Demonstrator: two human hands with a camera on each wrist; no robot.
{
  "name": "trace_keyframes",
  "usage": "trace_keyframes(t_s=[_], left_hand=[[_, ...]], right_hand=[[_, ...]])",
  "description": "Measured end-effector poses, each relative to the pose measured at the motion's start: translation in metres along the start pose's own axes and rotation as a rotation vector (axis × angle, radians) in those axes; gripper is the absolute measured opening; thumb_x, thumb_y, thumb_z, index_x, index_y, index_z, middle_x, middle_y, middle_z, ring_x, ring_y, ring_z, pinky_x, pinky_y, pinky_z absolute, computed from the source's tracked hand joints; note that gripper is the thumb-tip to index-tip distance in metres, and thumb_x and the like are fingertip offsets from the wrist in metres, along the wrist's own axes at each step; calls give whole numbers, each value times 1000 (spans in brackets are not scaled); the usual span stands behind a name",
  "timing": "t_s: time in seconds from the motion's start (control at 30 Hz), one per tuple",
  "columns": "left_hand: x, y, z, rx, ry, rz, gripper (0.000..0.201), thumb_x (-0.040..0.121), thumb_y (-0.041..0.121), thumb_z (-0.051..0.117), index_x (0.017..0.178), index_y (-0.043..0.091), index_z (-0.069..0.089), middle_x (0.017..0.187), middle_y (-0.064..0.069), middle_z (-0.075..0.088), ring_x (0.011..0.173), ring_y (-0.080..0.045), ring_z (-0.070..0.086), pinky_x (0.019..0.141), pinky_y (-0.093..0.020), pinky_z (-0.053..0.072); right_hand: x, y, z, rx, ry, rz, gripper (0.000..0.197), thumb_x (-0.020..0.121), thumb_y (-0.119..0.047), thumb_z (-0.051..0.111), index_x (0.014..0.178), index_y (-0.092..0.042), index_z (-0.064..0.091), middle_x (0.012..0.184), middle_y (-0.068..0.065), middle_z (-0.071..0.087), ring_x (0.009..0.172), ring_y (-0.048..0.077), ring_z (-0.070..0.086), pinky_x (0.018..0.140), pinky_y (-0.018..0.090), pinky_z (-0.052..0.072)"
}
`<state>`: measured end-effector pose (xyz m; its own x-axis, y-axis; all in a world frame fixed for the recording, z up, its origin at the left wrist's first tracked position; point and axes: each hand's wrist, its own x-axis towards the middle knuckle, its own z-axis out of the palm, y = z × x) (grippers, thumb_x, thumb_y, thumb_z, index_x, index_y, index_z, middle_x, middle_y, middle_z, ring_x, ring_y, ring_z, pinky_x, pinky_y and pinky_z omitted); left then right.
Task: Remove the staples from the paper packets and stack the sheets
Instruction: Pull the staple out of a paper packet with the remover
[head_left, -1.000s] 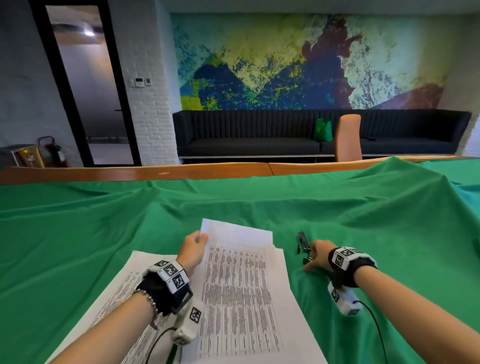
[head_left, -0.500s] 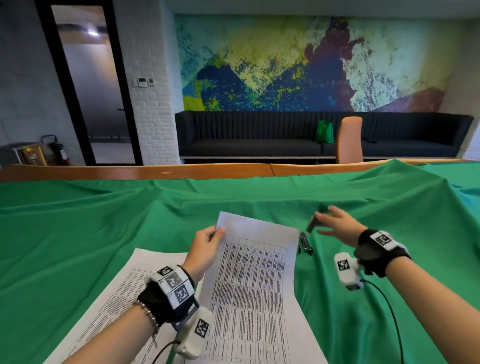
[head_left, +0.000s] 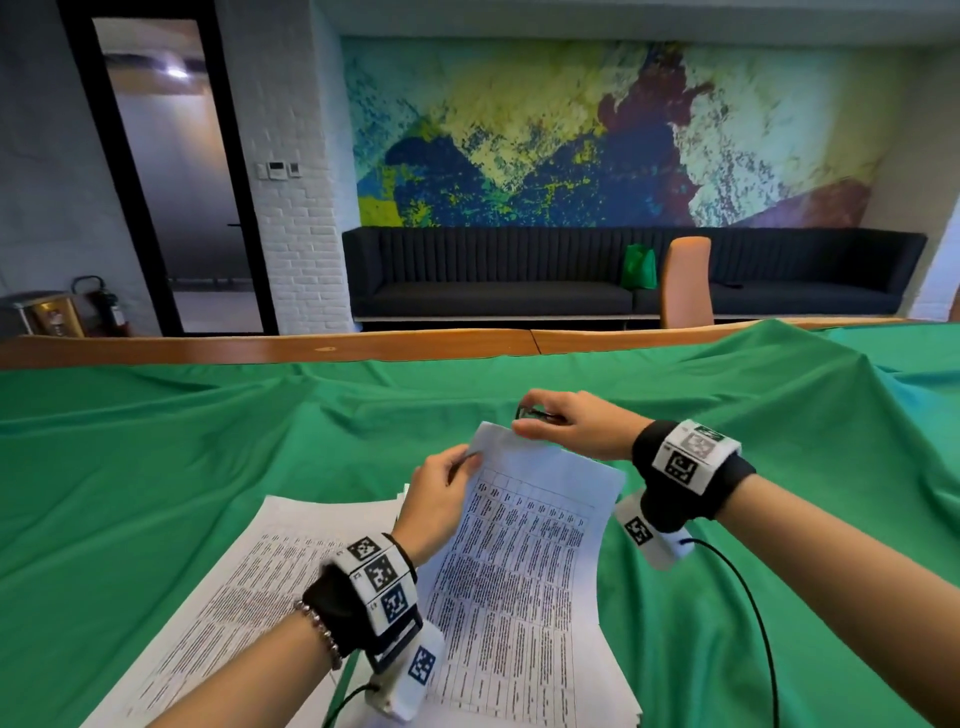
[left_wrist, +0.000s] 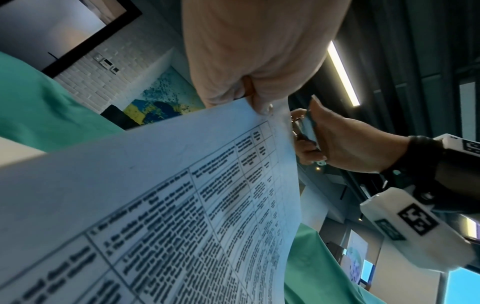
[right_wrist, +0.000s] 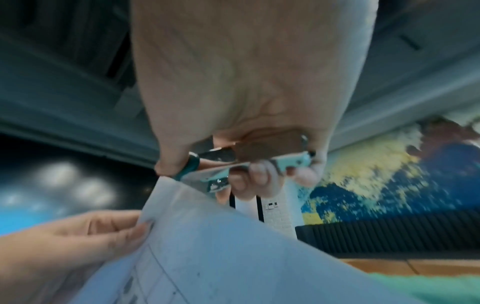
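Observation:
My left hand (head_left: 457, 467) pinches the far left corner of a printed paper packet (head_left: 524, 561) and holds that end lifted off the table. My right hand (head_left: 540, 421) grips a teal and metal staple remover (right_wrist: 233, 164) right at the packet's top corner. In the left wrist view the left thumb (left_wrist: 259, 102) presses the packet (left_wrist: 182, 195) near the corner, with the staple remover (left_wrist: 307, 129) just beyond it. The right wrist view shows the left fingers (right_wrist: 116, 230) under the packet (right_wrist: 221, 246). No staple is visible.
More printed sheets (head_left: 244, 587) lie flat on the green cloth (head_left: 156, 467) to the left, under my left forearm. The cloth is wrinkled and covers a wooden table (head_left: 260, 351). A cable (head_left: 748, 597) hangs from my right wrist.
My right hand picked up the staple remover from the cloth and brought it left to the packet's top corner. My left hand lifted that corner higher.

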<state>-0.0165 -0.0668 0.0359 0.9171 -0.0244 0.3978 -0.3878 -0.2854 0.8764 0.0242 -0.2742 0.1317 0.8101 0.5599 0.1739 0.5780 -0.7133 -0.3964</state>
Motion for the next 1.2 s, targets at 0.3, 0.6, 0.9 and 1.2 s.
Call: trace_keyframes(t_s=[0.3,0.6,0.9,1.2], left_hand=[[0,0,13,106,33,51,17,98,28,53,98,24,70,88,-14,70,72,-13,53,66,-38,45],[-6,19,21,218,12,129,24,99,19,52,77,19,61,47,14,38,44,-4,31,45,-19,22],[-5,21,23,239,-6,116,22,99,21,51,82,18,64,51,11,37,44,-6,28,44,-21,20],[-7,20,24,232,-2,103,21,100,21,49,94,15,69,52,11,41,41,-5,30,43,-19,22]], right_hand=[[-1,-15,-12,-593,-19,-89,56,74,-78,54,113,-38,57,95,-11,68,90,15,58,83,37,30],[3,-31,-12,-869,-134,-237,47,76,-73,57,98,-31,58,96,-10,66,92,17,59,74,36,15],[9,-32,-10,-1023,-120,-337,33,84,-59,56,88,-26,56,86,-9,68,86,18,58,71,36,16],[9,-28,-4,-997,-68,-356,30,90,-54,50,89,-25,59,89,-7,66,82,19,59,72,35,15]])
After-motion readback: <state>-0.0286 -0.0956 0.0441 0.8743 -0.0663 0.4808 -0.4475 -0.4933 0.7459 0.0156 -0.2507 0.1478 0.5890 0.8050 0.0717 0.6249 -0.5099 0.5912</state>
